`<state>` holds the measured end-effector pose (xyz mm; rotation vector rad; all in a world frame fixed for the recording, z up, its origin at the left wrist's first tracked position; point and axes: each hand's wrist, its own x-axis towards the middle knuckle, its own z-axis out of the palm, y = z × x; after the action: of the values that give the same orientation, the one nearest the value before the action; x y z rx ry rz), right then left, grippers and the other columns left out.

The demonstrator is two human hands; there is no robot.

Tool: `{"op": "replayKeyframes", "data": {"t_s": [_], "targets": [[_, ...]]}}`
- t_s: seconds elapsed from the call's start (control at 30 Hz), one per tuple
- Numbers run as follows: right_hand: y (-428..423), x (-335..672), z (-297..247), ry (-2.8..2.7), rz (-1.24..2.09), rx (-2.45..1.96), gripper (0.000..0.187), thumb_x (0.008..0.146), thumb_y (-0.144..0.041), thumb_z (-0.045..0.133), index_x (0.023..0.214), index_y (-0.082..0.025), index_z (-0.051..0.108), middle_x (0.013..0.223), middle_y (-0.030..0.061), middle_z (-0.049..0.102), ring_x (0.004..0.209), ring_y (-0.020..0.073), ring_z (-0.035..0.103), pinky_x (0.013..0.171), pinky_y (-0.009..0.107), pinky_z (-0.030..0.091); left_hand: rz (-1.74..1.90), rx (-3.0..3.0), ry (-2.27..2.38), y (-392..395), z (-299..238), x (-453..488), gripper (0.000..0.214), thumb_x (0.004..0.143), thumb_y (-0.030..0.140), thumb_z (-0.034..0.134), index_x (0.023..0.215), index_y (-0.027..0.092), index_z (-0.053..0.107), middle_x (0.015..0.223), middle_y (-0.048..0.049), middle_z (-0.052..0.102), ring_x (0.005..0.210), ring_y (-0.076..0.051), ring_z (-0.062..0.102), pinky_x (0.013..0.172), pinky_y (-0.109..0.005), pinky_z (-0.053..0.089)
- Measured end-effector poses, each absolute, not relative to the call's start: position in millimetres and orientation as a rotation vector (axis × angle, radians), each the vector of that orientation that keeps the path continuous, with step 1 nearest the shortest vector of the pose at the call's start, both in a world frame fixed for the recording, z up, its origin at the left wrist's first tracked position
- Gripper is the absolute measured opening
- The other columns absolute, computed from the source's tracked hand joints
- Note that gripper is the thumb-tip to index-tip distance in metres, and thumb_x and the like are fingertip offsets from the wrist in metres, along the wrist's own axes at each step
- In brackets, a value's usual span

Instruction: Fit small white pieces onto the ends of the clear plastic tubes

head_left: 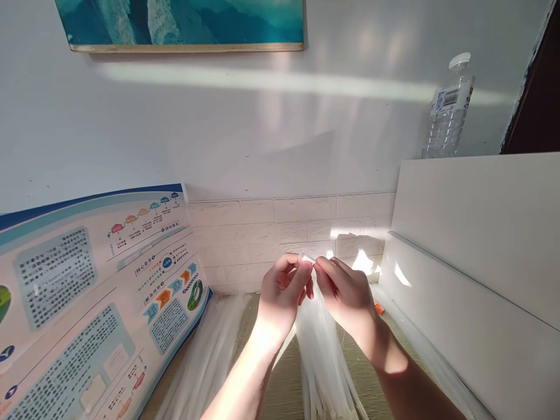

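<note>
My left hand (283, 290) and my right hand (343, 289) meet in front of me, thumbs and forefingers pinched together on the top end of a thin clear plastic sleeve (308, 261). Below the hands hangs a bundle of long translucent white plastic sleeves (321, 361), running down to the wooden surface (284, 385). More of the same sleeves (210, 356) lie in a loose pile to the left of my left forearm.
A printed poster board (91, 303) leans at the left. White panels (476, 256) stand at the right, with a clear water bottle (450, 108) on top. A white brick-pattern wall (284, 224) is behind; a framed blue picture (184, 23) hangs above.
</note>
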<state>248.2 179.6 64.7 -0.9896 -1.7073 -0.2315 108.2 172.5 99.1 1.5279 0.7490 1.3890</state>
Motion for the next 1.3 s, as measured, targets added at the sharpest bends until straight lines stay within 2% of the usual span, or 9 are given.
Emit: {"op": "replayKeyframes", "data": {"t_s": [0.17,0.33,0.47,0.6,0.7,0.87,0.97,1.17,1.3], "targets": [[173,255,77,-1.83,0.107,-0.813,0.035,0.104,-0.026,0.042,0.077,-0.019,0.062,0.066,-0.0015,0.051,0.06,0.0097,0.042,0.056,0.024,0.036,1.333,1.578,0.674,178,99,100,0.023,0.094,0.038,0.065,0.086,0.017,0.059,0.063,0.0019,0.054,0.06,-0.011,0.049,0.057,-0.024,0.034],[168,269,82,-1.907,0.544,-0.689,0.036,0.104,-0.04,0.046,0.084,-0.017,0.066,0.061,-0.0033,0.041,0.055,0.01,0.034,0.05,0.026,0.029,1.388,1.603,0.533,182,98,93,0.021,0.087,0.028,0.075,0.105,0.023,0.068,0.089,-0.0012,0.058,0.07,-0.012,0.056,0.064,-0.028,0.045],[169,276,80,-1.911,0.933,-0.527,0.035,0.1,-0.043,0.054,0.082,-0.016,0.067,0.056,-0.0059,0.037,0.05,0.0081,0.031,0.048,0.025,0.025,1.338,1.773,0.411,178,100,89,0.004,0.088,0.025,0.072,0.089,0.026,0.075,0.096,-0.0047,0.058,0.081,-0.019,0.059,0.069,-0.034,0.05],[170,274,78,-1.852,1.227,-0.427,0.037,0.099,-0.047,0.056,0.083,-0.015,0.066,0.053,-0.0074,0.037,0.046,0.0072,0.032,0.045,0.024,0.026,1.349,1.909,0.419,170,102,83,0.012,0.091,0.021,0.068,0.084,0.027,0.075,0.092,-0.0052,0.062,0.088,-0.023,0.063,0.075,-0.038,0.052],[165,271,83,-1.89,1.082,-0.52,0.038,0.101,-0.049,0.051,0.092,-0.016,0.066,0.059,-0.0053,0.044,0.051,0.0093,0.041,0.05,0.025,0.036,1.474,2.074,0.494,167,102,79,0.018,0.094,0.015,0.061,0.09,0.028,0.074,0.092,-0.0032,0.062,0.084,-0.019,0.064,0.075,-0.035,0.053],[151,270,97,-2.047,0.045,-0.912,0.022,0.101,-0.031,0.055,0.117,-0.026,0.069,0.108,0.0061,0.063,0.097,0.02,0.057,0.083,0.036,0.048,1.663,2.447,0.646,160,107,75,0.024,0.091,0.008,0.058,0.092,0.027,0.072,0.09,-0.0038,0.066,0.084,-0.019,0.063,0.074,-0.034,0.052],[148,269,98,-2.033,-0.406,-1.081,0.036,0.094,-0.018,0.056,0.127,-0.026,0.068,0.098,0.0071,0.062,0.088,0.0223,0.054,0.077,0.038,0.047,1.641,2.545,0.593,152,110,75,0.032,0.089,0.004,0.058,0.1,0.03,0.073,0.093,-0.0039,0.067,0.084,-0.018,0.064,0.074,-0.033,0.052],[146,269,90,-2.036,-0.164,-1.225,0.055,0.085,-0.012,0.056,0.138,-0.027,0.061,0.066,-0.0038,0.061,0.056,0.0138,0.055,0.054,0.028,0.045,1.249,2.531,0.498,137,120,71,0.025,0.093,0.015,0.061,0.105,0.031,0.077,0.084,-0.0046,0.068,0.076,-0.019,0.063,0.069,-0.032,0.051],[145,273,90,-2.096,0.154,-1.115,0.054,0.085,-0.008,0.054,0.134,-0.029,0.063,0.067,-0.0057,0.066,0.06,0.0119,0.063,0.059,0.026,0.051,0.776,2.543,0.627,135,127,67,0.019,0.094,0.03,0.065,0.108,0.035,0.077,0.085,-0.0016,0.073,0.076,-0.019,0.064,0.07,-0.031,0.049]]}}
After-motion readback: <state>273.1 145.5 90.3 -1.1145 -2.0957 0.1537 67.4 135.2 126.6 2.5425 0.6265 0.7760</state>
